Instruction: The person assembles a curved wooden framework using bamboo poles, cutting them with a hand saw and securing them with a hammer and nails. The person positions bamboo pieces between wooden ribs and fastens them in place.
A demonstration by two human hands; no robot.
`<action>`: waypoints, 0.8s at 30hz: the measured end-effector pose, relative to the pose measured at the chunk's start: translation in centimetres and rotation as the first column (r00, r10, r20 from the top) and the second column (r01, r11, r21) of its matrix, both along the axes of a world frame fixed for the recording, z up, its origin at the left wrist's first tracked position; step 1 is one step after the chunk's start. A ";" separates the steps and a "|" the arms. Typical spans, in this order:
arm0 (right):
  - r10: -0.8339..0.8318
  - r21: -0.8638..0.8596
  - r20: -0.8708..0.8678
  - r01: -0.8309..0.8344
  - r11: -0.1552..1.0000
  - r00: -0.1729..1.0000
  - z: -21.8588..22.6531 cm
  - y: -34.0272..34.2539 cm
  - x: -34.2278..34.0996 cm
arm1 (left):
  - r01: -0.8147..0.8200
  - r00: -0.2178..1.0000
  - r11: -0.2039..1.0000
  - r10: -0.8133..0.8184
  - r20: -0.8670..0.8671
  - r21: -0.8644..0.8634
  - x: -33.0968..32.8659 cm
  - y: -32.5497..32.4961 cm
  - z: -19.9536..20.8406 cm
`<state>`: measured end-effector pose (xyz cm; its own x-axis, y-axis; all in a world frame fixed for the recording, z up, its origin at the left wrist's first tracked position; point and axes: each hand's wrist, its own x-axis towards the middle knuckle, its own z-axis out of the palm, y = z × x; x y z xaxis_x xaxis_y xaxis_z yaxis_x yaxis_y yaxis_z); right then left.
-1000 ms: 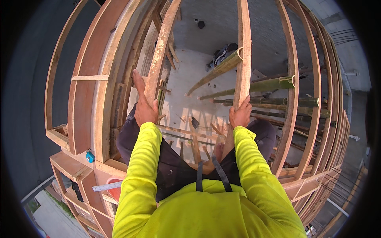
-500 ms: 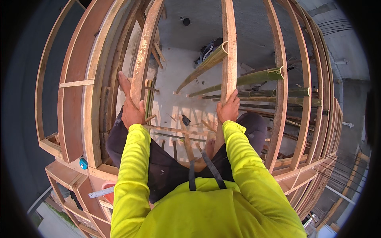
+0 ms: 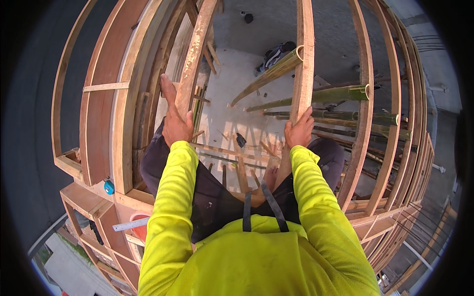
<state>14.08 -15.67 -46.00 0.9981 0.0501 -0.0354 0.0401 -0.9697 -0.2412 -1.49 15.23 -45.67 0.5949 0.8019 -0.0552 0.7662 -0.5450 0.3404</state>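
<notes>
High over a concrete floor, both my hands rest on long timbers of an open wooden frame. My left hand [image 3: 177, 121] straddles the left wooden beam [image 3: 193, 59], its thumb on the right side and its long fingers stretched along the left side. Around the middle wooden beam [image 3: 304, 64] my right hand [image 3: 299, 130] is closed, with its thumb on the left side and fingers over the right. My legs bend beneath my yellow sleeves, and a bare foot [image 3: 270, 176] shows between the beams.
Bamboo poles [image 3: 340, 94] rise from below toward the right-hand timbers. Far beneath, a person [image 3: 279, 53] is on the concrete floor [image 3: 232, 74]. At lower left are a blue tape measure [image 3: 109, 186], a red bucket [image 3: 140, 228] and a metal ruler [image 3: 130, 224]. Thin rods stick out at right.
The whole view has shifted, so the frame and both arms appear farther right. Each hand keeps its place on the same beam.
</notes>
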 end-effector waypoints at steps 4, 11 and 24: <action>0.000 -0.003 0.003 0.000 1.000 1.000 0.0 0.0 0.0 | -0.001 1.000 1.000 0.001 0.012 -0.010 0.0 0.0 0.2; -0.016 0.030 -0.034 0.017 0.999 0.999 0.3 0.2 0.1 | -0.025 1.000 0.998 0.025 -0.004 -0.057 0.1 0.1 0.7; -0.012 0.024 -0.035 0.013 1.000 0.999 -0.1 -0.1 0.1 | -0.023 0.999 0.999 0.024 0.032 -0.047 -0.1 0.2 0.6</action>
